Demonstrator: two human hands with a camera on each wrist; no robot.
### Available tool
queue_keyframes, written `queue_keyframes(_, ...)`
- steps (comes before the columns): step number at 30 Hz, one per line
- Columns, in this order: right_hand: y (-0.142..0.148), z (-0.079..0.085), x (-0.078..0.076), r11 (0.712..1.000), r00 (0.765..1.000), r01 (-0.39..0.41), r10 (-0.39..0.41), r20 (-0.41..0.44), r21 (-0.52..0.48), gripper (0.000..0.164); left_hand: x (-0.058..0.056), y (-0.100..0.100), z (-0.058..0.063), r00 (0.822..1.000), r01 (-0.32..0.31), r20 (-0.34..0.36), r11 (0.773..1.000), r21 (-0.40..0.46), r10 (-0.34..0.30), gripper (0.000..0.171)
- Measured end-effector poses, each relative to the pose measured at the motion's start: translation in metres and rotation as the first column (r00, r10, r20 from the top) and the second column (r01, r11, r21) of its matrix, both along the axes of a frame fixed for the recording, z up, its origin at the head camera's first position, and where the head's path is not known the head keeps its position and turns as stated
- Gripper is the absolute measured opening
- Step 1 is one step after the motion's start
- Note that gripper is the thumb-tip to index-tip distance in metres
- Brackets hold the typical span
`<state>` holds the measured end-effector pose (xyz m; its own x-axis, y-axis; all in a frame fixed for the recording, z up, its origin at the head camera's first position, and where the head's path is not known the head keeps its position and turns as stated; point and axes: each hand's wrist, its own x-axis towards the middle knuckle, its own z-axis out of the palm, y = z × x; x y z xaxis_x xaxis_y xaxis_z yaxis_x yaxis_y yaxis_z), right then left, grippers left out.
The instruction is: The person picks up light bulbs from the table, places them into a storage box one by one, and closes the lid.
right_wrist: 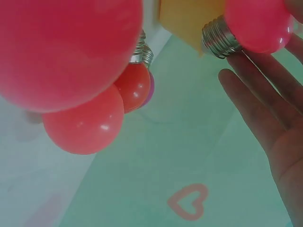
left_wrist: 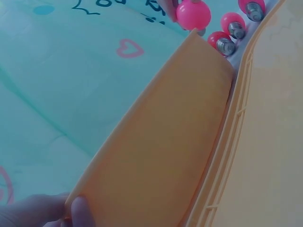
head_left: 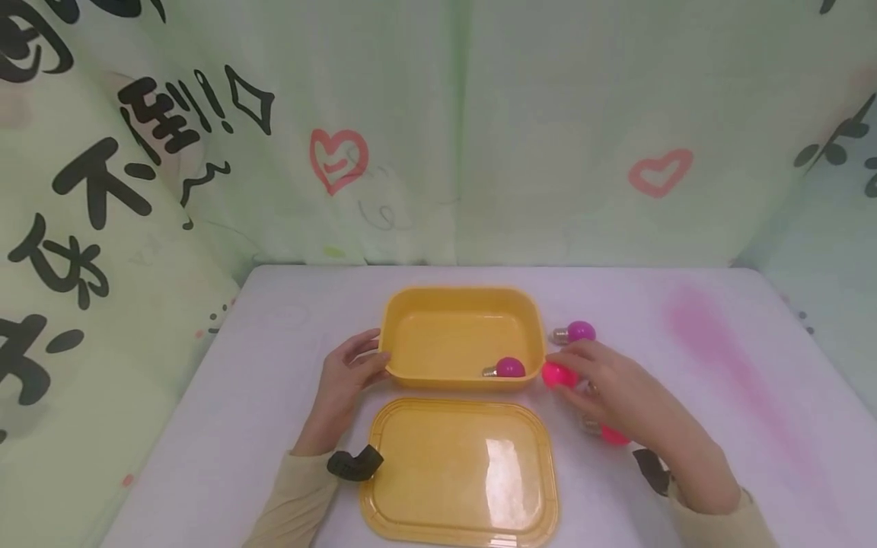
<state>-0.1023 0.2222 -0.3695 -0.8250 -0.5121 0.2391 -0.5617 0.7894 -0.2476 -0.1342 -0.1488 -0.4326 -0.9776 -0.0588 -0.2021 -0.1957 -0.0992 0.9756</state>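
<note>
A yellow plastic box [head_left: 438, 335] stands on the table with a purple light bulb [head_left: 510, 367] lying at its front right. My left hand [head_left: 342, 384] grips the box's left wall, thumb on the near side, as the left wrist view also shows. Just beyond the right wall, my right hand [head_left: 610, 384] pinches a pink light bulb [head_left: 558, 375] between thumb and fingers. In the right wrist view this pink bulb [right_wrist: 260, 23] shows its silver screw base toward the box. Below the box, the yellow lid [head_left: 438, 472] lies flat.
Behind my right hand lies another purple bulb [head_left: 581, 330] on the table. A pink bulb [head_left: 614, 435] sits partly under the right wrist, and more bulbs [left_wrist: 233, 24] show in the left wrist view. A printed curtain [head_left: 534, 137] rises behind the table.
</note>
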Motion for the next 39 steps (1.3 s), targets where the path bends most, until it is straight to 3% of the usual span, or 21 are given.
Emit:
queue_keyframes(8, -0.006, 0.006, -0.004, 0.999, 0.996, -0.038, 0.036, -0.083, -0.026, 0.04, -0.001, 0.0, 0.0, 1.0, -0.011, 0.008, 1.0, -0.023, 0.011, 0.047)
queue_keyframes(18, -0.015, 0.008, -0.014, 0.995, 0.989, -0.089, 0.083, -0.12, -0.045, 0.037, -0.001, -0.002, -0.002, 1.0, -0.007, -0.001, 1.0, -0.028, 0.007, 0.048)
queue_keyframes(39, -0.032, 0.006, -0.03, 0.988, 0.994, -0.106, 0.102, -0.039, -0.112, 0.036, -0.001, 0.001, -0.003, 1.0, 0.0, 0.001, 1.0, -0.028, 0.0, 0.047)
